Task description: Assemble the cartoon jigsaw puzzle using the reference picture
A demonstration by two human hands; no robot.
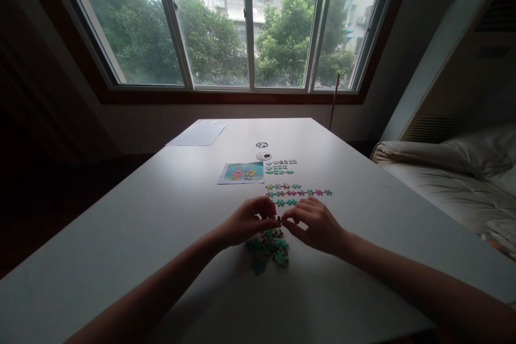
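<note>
The left hand [255, 217] and right hand [316, 224] hold a small dark jigsaw piece [279, 221] between their fingertips, just beyond a heap of mostly green jigsaw pieces [266, 250] on the smooth white surface [177, 209]. Farther out lie rows of multicoloured jigsaw pieces [293, 193].

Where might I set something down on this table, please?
White tabletop is bare left of the rectangular cartoon sheet and right of the multicoloured jigsaw-piece rows. It's crowded around the left hand, right hand and mostly green jigsaw heap.
</note>
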